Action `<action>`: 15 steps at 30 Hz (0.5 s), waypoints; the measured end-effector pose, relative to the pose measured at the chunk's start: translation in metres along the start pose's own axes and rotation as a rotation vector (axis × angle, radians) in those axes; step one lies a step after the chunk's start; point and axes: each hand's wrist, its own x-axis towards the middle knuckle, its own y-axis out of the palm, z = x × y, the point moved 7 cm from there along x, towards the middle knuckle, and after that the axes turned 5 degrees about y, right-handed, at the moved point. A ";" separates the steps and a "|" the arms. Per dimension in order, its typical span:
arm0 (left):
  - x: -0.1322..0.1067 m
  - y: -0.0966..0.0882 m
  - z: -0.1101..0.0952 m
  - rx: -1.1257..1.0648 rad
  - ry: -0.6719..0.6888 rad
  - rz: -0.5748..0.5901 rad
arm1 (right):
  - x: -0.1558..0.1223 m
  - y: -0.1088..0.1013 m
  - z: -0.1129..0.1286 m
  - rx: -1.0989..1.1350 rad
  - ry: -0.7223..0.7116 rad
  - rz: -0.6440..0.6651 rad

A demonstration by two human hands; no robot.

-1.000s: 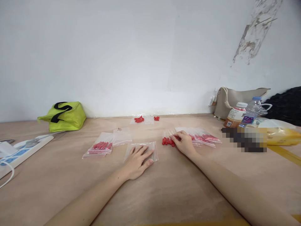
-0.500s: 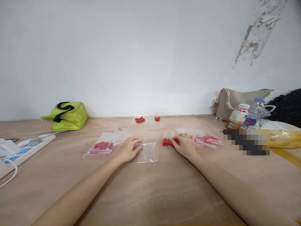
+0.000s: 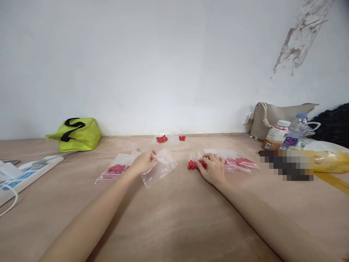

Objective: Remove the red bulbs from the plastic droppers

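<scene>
My left hand point(image 3: 146, 161) pinches a clear zip bag point(image 3: 159, 171), lifted and tilted over the table; no contents show in it. Close to its wrist lies a bag of red-capped pieces point(image 3: 116, 169), and part of another clear bag sits behind the hand. On the right, my right hand point(image 3: 214, 167) is curled over a row of clear tubes with red caps point(image 3: 191, 165), thumb and fingers closed around some of the caps. Beside that hand are overlapping zip bags point(image 3: 241, 162) with red-capped pieces inside. The palm hides part of the tubes.
More red-capped tubes point(image 3: 162, 138) lie by the wall. A lime bag point(image 3: 80, 136) and a power strip point(image 3: 27, 178) stand left. At right are a grey bag point(image 3: 286, 111), a drink bottle point(image 3: 278, 136), a clear bottle point(image 3: 298, 127) and a yellow package point(image 3: 331, 161).
The clear bag that lay flat beside my left hand is now raised and tilted in its fingers. My right hand stays at the tubes, nearly unmoved.
</scene>
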 end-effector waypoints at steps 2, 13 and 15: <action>0.000 -0.019 0.042 0.051 -0.289 -0.141 | 0.000 0.000 0.001 0.004 -0.010 -0.010; -0.016 -0.042 0.123 0.228 -0.616 -0.245 | 0.000 -0.003 0.004 0.026 -0.041 -0.041; -0.022 -0.050 0.138 0.211 -0.649 -0.273 | 0.000 -0.004 0.006 0.032 -0.056 -0.041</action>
